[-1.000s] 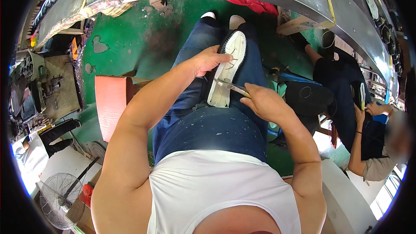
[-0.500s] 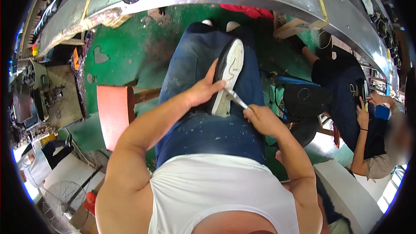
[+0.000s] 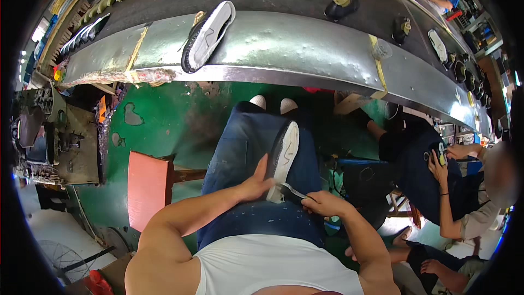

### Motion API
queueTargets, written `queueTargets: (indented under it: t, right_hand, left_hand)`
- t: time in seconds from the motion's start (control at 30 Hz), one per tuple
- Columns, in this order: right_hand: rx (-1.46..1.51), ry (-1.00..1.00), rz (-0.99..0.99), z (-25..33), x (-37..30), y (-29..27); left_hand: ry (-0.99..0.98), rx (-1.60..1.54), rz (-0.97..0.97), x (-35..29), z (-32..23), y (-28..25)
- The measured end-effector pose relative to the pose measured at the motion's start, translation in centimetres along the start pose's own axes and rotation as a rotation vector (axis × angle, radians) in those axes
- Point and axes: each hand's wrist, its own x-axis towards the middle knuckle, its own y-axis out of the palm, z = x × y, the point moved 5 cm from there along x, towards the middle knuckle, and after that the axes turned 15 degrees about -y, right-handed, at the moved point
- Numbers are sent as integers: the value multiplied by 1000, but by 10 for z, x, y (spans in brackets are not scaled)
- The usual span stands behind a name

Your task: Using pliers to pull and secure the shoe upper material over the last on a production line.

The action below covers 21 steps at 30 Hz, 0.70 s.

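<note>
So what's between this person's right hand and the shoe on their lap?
A metal tool, seen in the head view: the right hand grips one end, and the other end is at the lower part of the shoe.

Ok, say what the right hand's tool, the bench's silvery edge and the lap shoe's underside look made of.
Tool: probably shiny steel, given its glint. Bench edge: apparently sheet metal, polished but dented, with bright reflections. Shoe underside: matte, whitish, perhaps fabric or board; its look leaves that open.
</note>
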Motion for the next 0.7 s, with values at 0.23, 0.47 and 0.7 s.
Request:
queueTargets:
  t: [0.23,0.47,0.7]
  right_hand:
    - [255,151,-347,38,-1,-31]
    - [-216,17,-386,1,36,-18]
    - [196,151,-593,-6,7,-35]
  left_hand:
    - [8,157,-87,-11,-11,2]
    - [23,387,-103,-3,-34,-10]
    - [-248,-479,-58,65,-50,-50]
